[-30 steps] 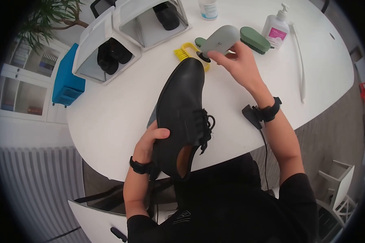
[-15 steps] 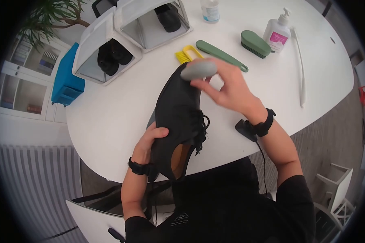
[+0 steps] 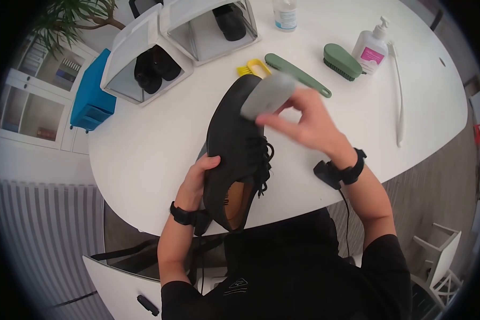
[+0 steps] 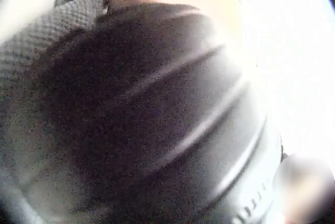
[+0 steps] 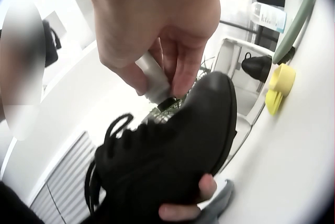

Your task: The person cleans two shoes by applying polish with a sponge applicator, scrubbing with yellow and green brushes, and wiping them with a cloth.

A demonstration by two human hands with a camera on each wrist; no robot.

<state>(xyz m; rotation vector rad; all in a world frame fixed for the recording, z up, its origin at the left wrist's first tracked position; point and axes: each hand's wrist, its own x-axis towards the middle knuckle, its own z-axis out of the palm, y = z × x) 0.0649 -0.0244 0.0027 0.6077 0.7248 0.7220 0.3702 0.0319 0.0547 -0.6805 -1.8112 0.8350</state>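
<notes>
A black lace-up shoe (image 3: pixel 231 128) is held toe-up over the table's near edge. My left hand (image 3: pixel 196 178) grips its side, thumb on the upper; in the right wrist view the left fingers (image 5: pixel 180 212) wrap the sole edge, with a grey cloth (image 5: pixel 219 203) beside them. My right hand (image 3: pixel 310 121) pinches a grey rounded tool (image 3: pixel 269 96), blurred in the head view, over the front of the shoe. In the right wrist view the tool (image 5: pixel 153 80) has a dark end close to the shoe's upper. Dark leather (image 4: pixel 157 103) fills most of the left wrist view.
Behind the shoe lie a yellow brush (image 3: pixel 255 68), a long green brush (image 3: pixel 298 74) and a green brush (image 3: pixel 342 61). A pump bottle (image 3: pixel 370 50), a clear bottle (image 3: pixel 286 16) and a white stick (image 3: pixel 399 98) are farther back. Two boxes (image 3: pixel 189 56) holding black shoes stand back left.
My right hand with the grey tool has moved from beyond the toe onto the shoe's front, then slightly towards the laces. The left hand keeps its grip on the shoe.
</notes>
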